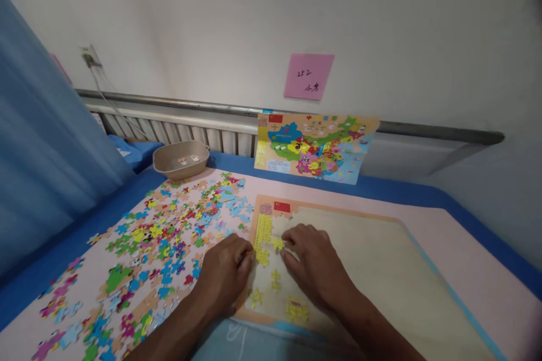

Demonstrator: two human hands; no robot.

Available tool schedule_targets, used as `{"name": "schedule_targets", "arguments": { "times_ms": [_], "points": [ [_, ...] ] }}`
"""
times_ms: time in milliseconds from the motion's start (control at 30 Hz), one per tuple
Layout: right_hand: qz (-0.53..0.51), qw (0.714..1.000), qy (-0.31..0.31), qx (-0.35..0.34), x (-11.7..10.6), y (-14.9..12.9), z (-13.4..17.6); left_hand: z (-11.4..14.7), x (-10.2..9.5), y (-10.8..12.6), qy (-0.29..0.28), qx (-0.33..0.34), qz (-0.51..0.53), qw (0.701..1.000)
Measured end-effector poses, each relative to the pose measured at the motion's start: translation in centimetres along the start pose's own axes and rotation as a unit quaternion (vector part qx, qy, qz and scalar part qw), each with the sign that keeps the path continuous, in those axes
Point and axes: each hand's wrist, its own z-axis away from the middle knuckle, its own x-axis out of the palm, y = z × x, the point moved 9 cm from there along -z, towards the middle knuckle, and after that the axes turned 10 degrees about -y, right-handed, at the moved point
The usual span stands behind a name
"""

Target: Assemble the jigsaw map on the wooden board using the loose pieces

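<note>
1. Puzzle board (368, 259): rectangular, lying flat; pale bare floor, orange border, light-blue edging along the right.
2. Yellow strip (264, 227): printed with small text, set upright along the board's left border.
3. Red flag section (282, 207): at the upper left, beside the strip's top.
4. Yellow piece (278, 243): single, knobbed, just right of the strip.
5. Small yellow pieces (276, 281): below the single piece.
6. Lower-left yellow pieces (256, 298): near the left border.
7. Yellow cluster (297, 309): dark lettering, near the bottom border.
8. Loose pieces (146, 233): multicoloured, scattered left of the board.
</note>
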Motion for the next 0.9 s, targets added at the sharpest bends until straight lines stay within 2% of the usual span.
{"name": "schedule_targets", "arguments": {
  "times_ms": [133, 267, 467, 900],
  "points": [
    [0.014, 1.000, -0.017, 0.009, 1.0, -0.1, -1.9, -0.1, 0.1, -0.2, -0.005, -0.005, -0.012, 1.000],
    [0.002, 0.999, -0.026, 0.024, 2.1, 0.3, -1.5, 0.0, 0.3, -0.4, -0.005, -0.005, -0.010, 1.000],
    [0.005, 0.999, -0.046, 0.014, 2.7, 0.4, -1.7, 0.0, 0.6, -0.8, -0.021, -0.032, -0.010, 0.999],
    [0.033, 0.997, -0.065, 0.018, 3.7, 0.0, -2.1, 0.1, 0.7, -0.7, -0.020, -0.025, -0.016, 0.999]
  ]
}}
